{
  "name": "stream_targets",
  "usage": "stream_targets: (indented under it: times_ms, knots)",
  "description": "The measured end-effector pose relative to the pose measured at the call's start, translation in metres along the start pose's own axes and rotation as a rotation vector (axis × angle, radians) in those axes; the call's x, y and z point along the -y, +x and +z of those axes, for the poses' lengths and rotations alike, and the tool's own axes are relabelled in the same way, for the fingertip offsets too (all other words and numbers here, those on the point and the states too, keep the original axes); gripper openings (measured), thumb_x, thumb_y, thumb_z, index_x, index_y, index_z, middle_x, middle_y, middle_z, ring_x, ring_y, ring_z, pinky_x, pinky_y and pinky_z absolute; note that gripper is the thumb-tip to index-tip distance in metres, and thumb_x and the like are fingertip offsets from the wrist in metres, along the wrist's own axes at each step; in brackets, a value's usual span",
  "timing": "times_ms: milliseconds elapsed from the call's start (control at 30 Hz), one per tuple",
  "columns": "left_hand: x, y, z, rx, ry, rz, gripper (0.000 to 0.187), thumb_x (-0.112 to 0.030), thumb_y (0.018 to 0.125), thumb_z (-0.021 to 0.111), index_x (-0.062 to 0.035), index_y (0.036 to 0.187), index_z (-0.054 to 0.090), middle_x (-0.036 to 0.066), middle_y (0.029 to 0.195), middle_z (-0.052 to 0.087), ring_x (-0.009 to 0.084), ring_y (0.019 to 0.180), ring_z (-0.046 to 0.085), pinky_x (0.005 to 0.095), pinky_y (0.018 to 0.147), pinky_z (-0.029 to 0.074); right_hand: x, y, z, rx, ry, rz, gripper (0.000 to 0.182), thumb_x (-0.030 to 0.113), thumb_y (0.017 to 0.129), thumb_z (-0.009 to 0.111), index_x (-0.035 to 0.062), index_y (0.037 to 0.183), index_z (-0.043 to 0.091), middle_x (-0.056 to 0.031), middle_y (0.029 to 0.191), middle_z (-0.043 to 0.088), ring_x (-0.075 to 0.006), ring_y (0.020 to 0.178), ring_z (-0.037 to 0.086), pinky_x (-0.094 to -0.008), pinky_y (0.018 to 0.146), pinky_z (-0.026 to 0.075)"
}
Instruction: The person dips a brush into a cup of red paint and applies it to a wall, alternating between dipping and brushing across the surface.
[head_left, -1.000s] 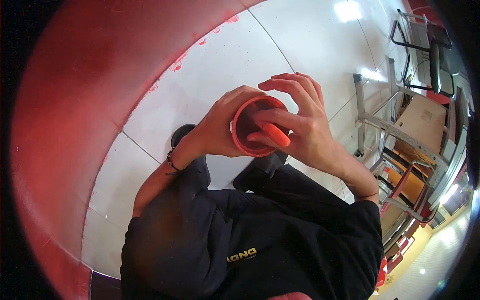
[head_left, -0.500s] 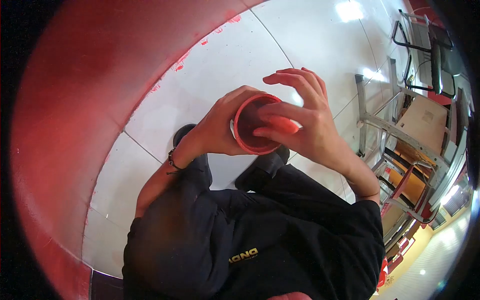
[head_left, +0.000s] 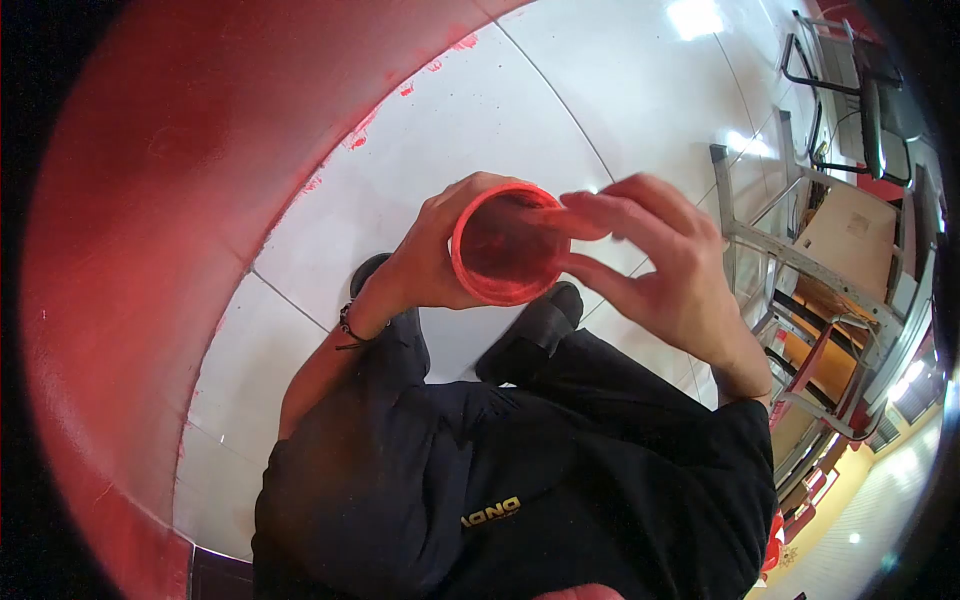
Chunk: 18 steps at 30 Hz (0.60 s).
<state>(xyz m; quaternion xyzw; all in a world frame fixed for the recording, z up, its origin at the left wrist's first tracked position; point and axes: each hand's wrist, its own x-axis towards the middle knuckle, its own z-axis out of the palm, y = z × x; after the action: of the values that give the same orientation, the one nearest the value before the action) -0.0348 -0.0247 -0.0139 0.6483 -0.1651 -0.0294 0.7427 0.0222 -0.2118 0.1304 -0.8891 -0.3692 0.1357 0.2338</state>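
Note:
My left hand (head_left: 425, 245) is wrapped around the side of a red cup-like container (head_left: 463, 262), its open mouth turned up towards me. The inside is dark and smeared with red. At the right of the rim is my right hand (head_left: 670, 255), blurred by motion, with thumb and fingers curled. A red, elongated thing (head_left: 565, 222) lies at its fingers and reaches over the rim into the container. Blur hides what kind it is. Reddish colour shows on the fingertips too.
A curved red wall (head_left: 170, 230) stands at the left, with red paint smears (head_left: 358, 140) along its base on the white tiled floor (head_left: 470, 110). At the right are a metal-legged table (head_left: 820, 270) and a black chair (head_left: 880, 125). My shoes (head_left: 530, 335) are below the container.
My right hand has moved right and drawn partly out of the container, the red elongated thing shifting up with it. The container has moved slightly left; my left hand keeps its hold.

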Motion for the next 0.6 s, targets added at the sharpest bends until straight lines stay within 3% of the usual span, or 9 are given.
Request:
stream_targets:
  times_ms: [133, 233, 300, 600]
  knots:
    - [0.003, 0.000, 0.001, 0.010, 0.032, 0.018, 0.073, -0.021, 0.057, 0.089, -0.0081, 0.120, 0.053, 0.010, 0.113, 0.062, 0.0279, 0.103, 0.062, 0.0372, 0.088, 0.050, 0.007, -0.005, 0.019, -0.026, 0.017, -0.237, 0.035, 0.013, 0.069, 0.075, 0.0049, 0.101, 0.064, -0.0065, 0.086, 0.059, -0.0216, 0.073, 0.062, -0.0339, 0.065, 0.052]
    - [0.007, -0.003, 0.003, -0.004, 0.071, 0.045, 0.072, -0.021, 0.058, 0.088, -0.0082, 0.120, 0.053, 0.010, 0.113, 0.061, 0.0279, 0.102, 0.061, 0.0375, 0.087, 0.050, 0.015, -0.005, 0.031, -0.044, 0.039, -0.279, 0.033, 0.011, 0.070, 0.073, 0.0049, 0.101, 0.064, -0.0066, 0.086, 0.058, -0.0219, 0.073, 0.063, -0.0340, 0.065, 0.053]
    - [0.004, -0.005, 0.002, -0.020, 0.070, -0.047, 0.072, -0.022, 0.058, 0.088, -0.0084, 0.120, 0.053, 0.010, 0.113, 0.060, 0.0279, 0.102, 0.060, 0.0379, 0.086, 0.049, 0.012, -0.003, 0.036, -0.064, 0.060, -0.271, 0.031, 0.010, 0.073, 0.071, 0.0051, 0.102, 0.063, -0.0070, 0.087, 0.058, -0.0225, 0.073, 0.063, -0.0338, 0.065, 0.053]
    - [-0.002, 0.000, 0.001, -0.044, 0.180, 0.036, 0.074, -0.022, 0.057, 0.088, -0.0097, 0.120, 0.052, 0.009, 0.114, 0.059, 0.0289, 0.104, 0.058, 0.0393, 0.090, 0.046, -0.004, 0.003, 0.049, -0.021, 0.129, -0.098, 0.024, 0.014, 0.075, 0.072, 0.0065, 0.097, 0.067, -0.0097, 0.090, 0.062, -0.0265, 0.072, 0.064, -0.0366, 0.062, 0.054]
